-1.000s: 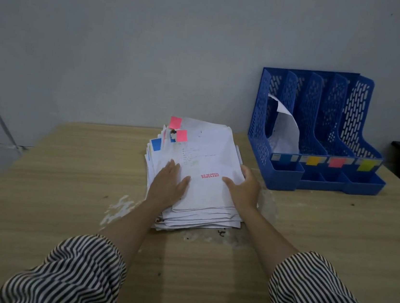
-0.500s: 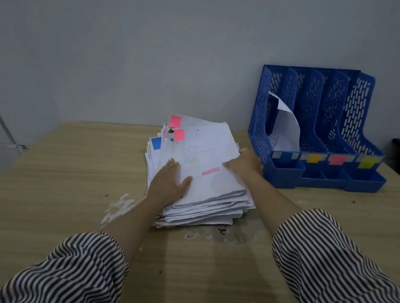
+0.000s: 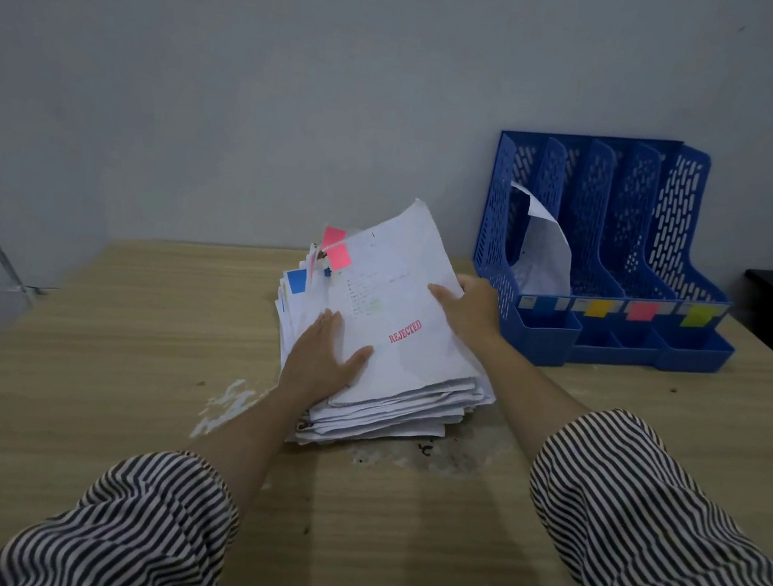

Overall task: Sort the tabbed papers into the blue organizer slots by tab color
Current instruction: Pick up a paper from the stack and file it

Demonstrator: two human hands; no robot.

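Mostly limp white sheets (image 3: 384, 336), perforated organizer (image 3: 625, 234).

Stack: a thick pile of white papers (image 3: 392, 391) at the frame's centre, on a wooden table (image 3: 75, 352).
Top sheet: top sheet (image 3: 402, 304) stamped "REJECTED" in red, its far right edge raised off the pile; pink tab (image 3: 338, 255) at its upper left corner.
Left hand: left hand (image 3: 325, 358) flat on the pile's near left part, fingers straight.
Right hand: right hand (image 3: 468, 305) grips the top sheet's right edge.
Organizer: blue organizer (image 3: 671, 259), right of centre, against the wall; one curled white sheet (image 3: 542, 258) stands in its leftmost slot.
Slot labels: blue, yellow, pink, green, left to right.
Sleeves: striped, lower frame.
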